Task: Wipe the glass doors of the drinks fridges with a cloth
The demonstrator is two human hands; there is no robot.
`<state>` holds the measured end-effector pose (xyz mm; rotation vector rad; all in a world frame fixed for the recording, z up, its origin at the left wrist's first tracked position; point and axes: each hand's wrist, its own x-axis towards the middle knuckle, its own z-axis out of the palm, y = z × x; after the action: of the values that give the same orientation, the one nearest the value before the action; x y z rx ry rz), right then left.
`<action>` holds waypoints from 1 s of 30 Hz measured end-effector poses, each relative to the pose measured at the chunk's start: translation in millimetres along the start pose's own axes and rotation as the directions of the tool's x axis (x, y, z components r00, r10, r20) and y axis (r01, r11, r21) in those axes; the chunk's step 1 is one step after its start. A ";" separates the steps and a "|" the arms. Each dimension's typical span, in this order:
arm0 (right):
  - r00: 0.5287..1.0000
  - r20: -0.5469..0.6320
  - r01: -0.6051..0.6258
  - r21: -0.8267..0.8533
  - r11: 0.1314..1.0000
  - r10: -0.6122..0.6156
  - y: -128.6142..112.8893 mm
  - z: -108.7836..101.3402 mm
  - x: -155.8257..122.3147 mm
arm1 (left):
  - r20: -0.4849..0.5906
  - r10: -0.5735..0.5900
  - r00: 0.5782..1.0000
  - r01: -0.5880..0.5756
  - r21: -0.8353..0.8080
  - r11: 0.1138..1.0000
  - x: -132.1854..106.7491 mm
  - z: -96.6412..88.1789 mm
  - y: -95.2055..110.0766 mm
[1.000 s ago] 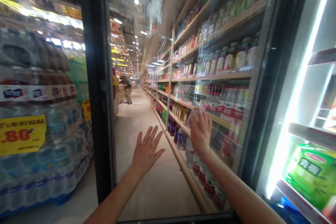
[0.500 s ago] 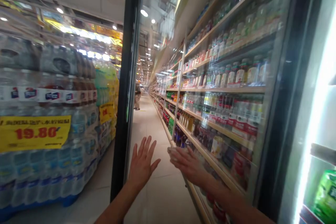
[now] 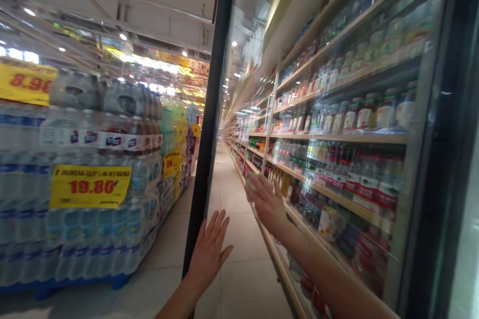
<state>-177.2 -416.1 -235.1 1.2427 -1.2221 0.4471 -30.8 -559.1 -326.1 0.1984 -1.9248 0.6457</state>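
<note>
My left hand [image 3: 210,246] is open, its fingers stretched out and the palm turned to the glass near the door's dark frame [image 3: 209,124]. Higher up and to the right, my right hand [image 3: 266,205] lies against the glass door [image 3: 243,239] with a pale cloth [image 3: 253,184] under its fingers. Only a crumpled edge of the cloth shows past the fingertips; the hand covers the rest. Through the pane, or mirrored in it, appear shelves of bottles [image 3: 355,114].
At the left, shrink-wrapped bottle packs [image 3: 97,224] are stacked on a blue pallet [image 3: 119,281]. Yellow price signs [image 3: 90,187] hang on them. Tiled floor [image 3: 160,289] runs between the stacks and the door. A second dark frame [image 3: 430,159] stands at the right.
My right hand has moved up the glass with the cloth. My left hand sits lower and closer to the frame. The view has turned left, showing more of the bottle stacks.
</note>
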 end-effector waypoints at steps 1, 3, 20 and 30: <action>0.998 -0.019 -0.060 -0.010 0.998 0.060 -4.7 2.8 4.8 | 0.008 -0.014 1.000 0.014 -0.005 1.000 -3.3 -1.2 -0.1; 1.000 0.028 -0.005 0.008 1.000 0.005 -20.6 7.3 0.2 | 0.010 -0.034 0.999 0.034 -0.024 0.999 -12.0 -4.7 -0.3; 0.940 0.114 0.311 0.105 0.944 -0.322 -52.1 17.1 -22.6 | -0.079 -0.087 0.993 0.083 -0.048 0.995 -6.1 -32.5 -25.3; 0.987 0.094 0.131 0.011 0.991 -0.132 21.1 -21.9 -26.6 | -0.111 -0.056 0.992 0.040 -0.139 0.989 62.1 -23.3 7.9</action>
<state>-194.1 -380.9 -245.2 1.3522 -1.2098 0.2975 -42.8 -531.0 -266.6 0.1181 -1.8403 0.4810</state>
